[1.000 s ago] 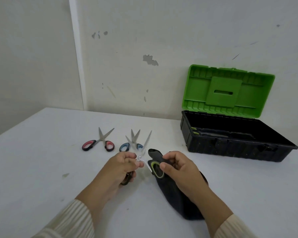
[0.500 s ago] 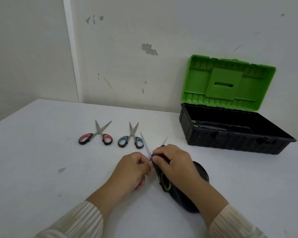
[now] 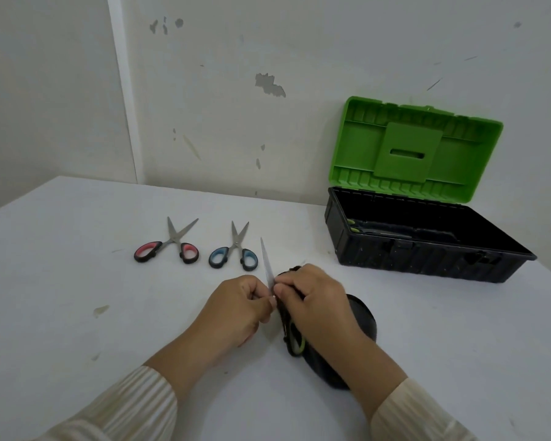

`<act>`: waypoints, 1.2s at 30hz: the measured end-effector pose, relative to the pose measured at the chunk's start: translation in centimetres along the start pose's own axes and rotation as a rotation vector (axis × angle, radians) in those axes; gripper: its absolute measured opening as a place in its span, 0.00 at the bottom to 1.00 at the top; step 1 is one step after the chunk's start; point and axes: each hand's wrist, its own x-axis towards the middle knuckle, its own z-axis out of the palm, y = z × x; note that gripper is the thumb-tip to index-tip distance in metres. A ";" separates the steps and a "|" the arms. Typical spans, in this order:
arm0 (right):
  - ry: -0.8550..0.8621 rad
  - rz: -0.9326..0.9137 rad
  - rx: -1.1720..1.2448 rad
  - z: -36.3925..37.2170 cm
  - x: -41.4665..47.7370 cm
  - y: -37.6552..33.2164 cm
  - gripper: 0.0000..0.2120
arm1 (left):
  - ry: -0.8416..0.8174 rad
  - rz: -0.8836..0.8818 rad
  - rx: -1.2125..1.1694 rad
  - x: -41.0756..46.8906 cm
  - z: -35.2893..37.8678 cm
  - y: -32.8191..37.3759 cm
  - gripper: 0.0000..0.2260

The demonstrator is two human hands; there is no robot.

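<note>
Two hands meet by the near edge of the white tabletop point(image 3: 77, 281): left hand point(image 3: 239, 308) pinches the steel blade of black-handled, green-trimmed scissors point(image 3: 268, 265), right hand point(image 3: 312, 300) clamps a black cloth point(image 3: 361, 316) against them

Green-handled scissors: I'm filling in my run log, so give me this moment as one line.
left hand: holds green-handled scissors | right hand: holds them over black cloth | toolbox: open

Clothing observed: the left sleeve point(image 3: 124, 405) and the right sleeve point(image 3: 417, 412) are long, cream-coloured knit with fine lengthwise ribs, each ending at the wrist in a plain edge. Both sleeves match. The left hand point(image 3: 236, 310) and the right hand point(image 3: 315, 303) are bare.
</note>
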 end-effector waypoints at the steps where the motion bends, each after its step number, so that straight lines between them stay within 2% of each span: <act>1: 0.023 0.037 -0.020 -0.3 0.4 0.5 0.06 | -0.008 0.000 0.010 -0.1 -0.1 0.1 0.08; 4: 0.162 0.232 -0.003 -2.1 1.6 3.0 0.05 | -0.049 -0.026 0.038 -0.3 0.0 0.2 0.09; 6: 0.283 0.367 0.131 -3.2 1.4 3.7 0.05 | -0.055 -0.059 0.034 -0.4 0.0 0.3 0.09; 8: 0.348 0.379 0.293 -3.8 0.7 2.8 0.08 | -0.041 -0.096 -0.006 -0.3 -0.3 0.4 0.08; 10: 0.252 0.300 0.291 -3.3 -0.1 1.3 0.09 | -0.029 -0.129 -0.054 -0.3 -0.5 0.6 0.08; 13: -0.015 0.116 0.067 -1.5 -0.9 -0.3 0.04 | -0.042 -0.109 -0.077 -0.6 -0.5 0.6 0.07; 18: 0.125 0.146 0.026 -1.5 0.2 1.2 0.02 | -0.060 -0.058 -0.037 -0.7 -0.3 0.4 0.06; 21: 0.003 0.087 0.032 -0.9 -0.6 0.3 0.03 | -0.077 -0.058 -0.026 -0.6 -0.3 0.4 0.08; 22: -0.003 0.102 0.040 -0.9 -0.5 0.4 0.03 | -0.080 -0.058 -0.021 -0.6 -0.3 0.4 0.08; 25: 0.132 0.277 0.091 -2.3 0.6 2.4 0.06 | -0.065 -0.085 -0.052 -0.5 -0.5 0.3 0.07; 27: 0.111 0.336 0.125 -3.3 0.6 3.3 0.10 | -0.025 -0.104 -0.103 -0.2 -0.8 0.3 0.08; 31: -0.253 0.226 0.173 -3.6 -0.4 1.5 0.07 | 0.025 -0.118 -0.245 0.1 -1.3 0.3 0.07; 33: -0.374 0.171 0.143 -3.3 -0.4 0.7 0.07 | 0.011 -0.131 -0.350 0.1 -1.3 0.4 0.05; 35: -0.346 0.202 0.199 -3.0 -0.4 0.6 0.07 | -0.002 -0.166 -0.530 0.1 -1.4 0.6 0.02; 36: -0.297 0.257 0.265 -2.8 -0.4 0.6 0.06 | -0.016 -0.191 -0.658 0.2 -1.5 0.6 0.05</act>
